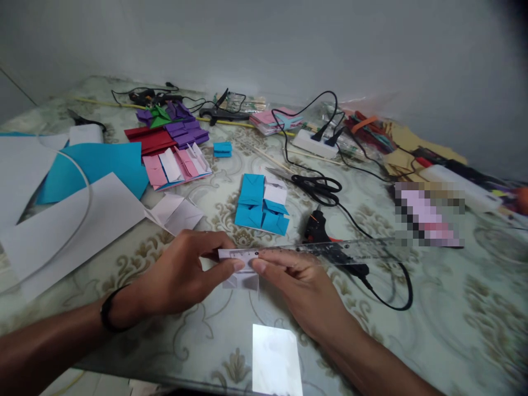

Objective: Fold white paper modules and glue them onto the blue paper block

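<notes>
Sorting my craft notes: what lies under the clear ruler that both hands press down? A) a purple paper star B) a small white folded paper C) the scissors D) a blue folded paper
B: the left hand and right hand pin the clear ruler over a small white folded paper; the blue folded paper lies beyond.

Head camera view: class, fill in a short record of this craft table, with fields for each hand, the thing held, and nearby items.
left hand: left hand pinches the small white folded paper
right hand: right hand pinches the same paper, clear ruler lying over it
behind hands: blue folded pieces, black scissors, glue gun
left side: white sheets, blue sheet
surface: patterned table
</notes>
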A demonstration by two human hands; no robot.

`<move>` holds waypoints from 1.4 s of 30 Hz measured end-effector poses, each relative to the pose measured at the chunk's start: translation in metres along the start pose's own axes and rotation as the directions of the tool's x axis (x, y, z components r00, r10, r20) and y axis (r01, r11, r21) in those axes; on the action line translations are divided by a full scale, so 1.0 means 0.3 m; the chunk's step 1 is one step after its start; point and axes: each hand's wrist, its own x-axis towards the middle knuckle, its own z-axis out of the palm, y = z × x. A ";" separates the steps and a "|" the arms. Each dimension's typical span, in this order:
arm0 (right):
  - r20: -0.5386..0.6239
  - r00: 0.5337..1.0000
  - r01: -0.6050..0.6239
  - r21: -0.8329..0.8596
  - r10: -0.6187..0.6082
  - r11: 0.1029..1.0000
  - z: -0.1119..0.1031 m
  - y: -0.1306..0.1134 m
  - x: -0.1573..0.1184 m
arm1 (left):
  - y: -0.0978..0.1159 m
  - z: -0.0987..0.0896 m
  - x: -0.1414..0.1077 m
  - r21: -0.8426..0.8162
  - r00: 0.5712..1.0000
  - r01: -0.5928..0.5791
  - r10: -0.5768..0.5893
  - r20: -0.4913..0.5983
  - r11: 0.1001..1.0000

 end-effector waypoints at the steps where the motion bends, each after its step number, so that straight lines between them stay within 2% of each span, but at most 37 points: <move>1: 0.012 1.000 0.006 0.002 -0.006 1.000 0.000 -0.002 -0.001 | 0.003 -0.001 -0.001 -0.013 1.000 -0.003 0.003 0.006 1.000; 4: 0.008 1.000 0.019 0.018 -0.019 1.000 -0.001 -0.002 -0.002 | 0.007 -0.003 -0.002 -0.026 1.000 0.002 -0.002 0.007 1.000; 8: -0.038 0.999 0.001 0.046 0.001 0.999 -0.004 0.010 0.002 | -0.004 0.003 0.001 -0.046 0.998 0.066 -0.066 0.005 0.997; 10: -0.030 0.999 -0.021 0.080 0.023 0.997 -0.007 0.018 0.004 | -0.015 0.010 0.006 -0.081 0.995 0.095 -0.094 0.017 0.992; 13: 0.002 0.999 -0.034 0.127 0.034 0.991 -0.010 0.029 0.005 | -0.029 0.022 0.013 -0.136 0.997 0.072 -0.075 -0.012 0.988; 17: 0.050 0.997 0.044 0.188 -0.054 0.981 -0.008 0.044 0.002 | -0.036 0.033 0.011 -0.226 0.996 0.069 -0.081 -0.047 0.972; 19: 0.049 0.995 0.076 0.212 -0.089 0.974 -0.006 0.050 0.000 | -0.035 0.032 0.007 -0.232 0.994 0.097 -0.107 -0.030 0.968; 24: -0.005 0.999 0.033 0.246 -0.032 0.969 -0.002 0.056 0.000 | -0.035 0.020 -0.001 -0.269 0.993 0.121 -0.116 0.037 0.956; 28: -0.043 0.998 0.057 0.205 -0.049 0.977 -0.002 0.053 0.004 | -0.037 0.023 -0.004 -0.309 0.991 0.129 -0.110 0.077 0.942; 36: -0.033 0.990 0.136 0.056 -0.134 0.989 0.001 0.022 0.001 | -0.021 0.029 -0.006 -0.214 0.987 0.155 -0.140 0.082 0.964; 42: -0.018 0.997 0.073 0.127 -0.071 0.989 0.006 0.033 0.006 | -0.013 0.006 -0.013 -0.190 0.986 0.158 -0.146 0.076 0.969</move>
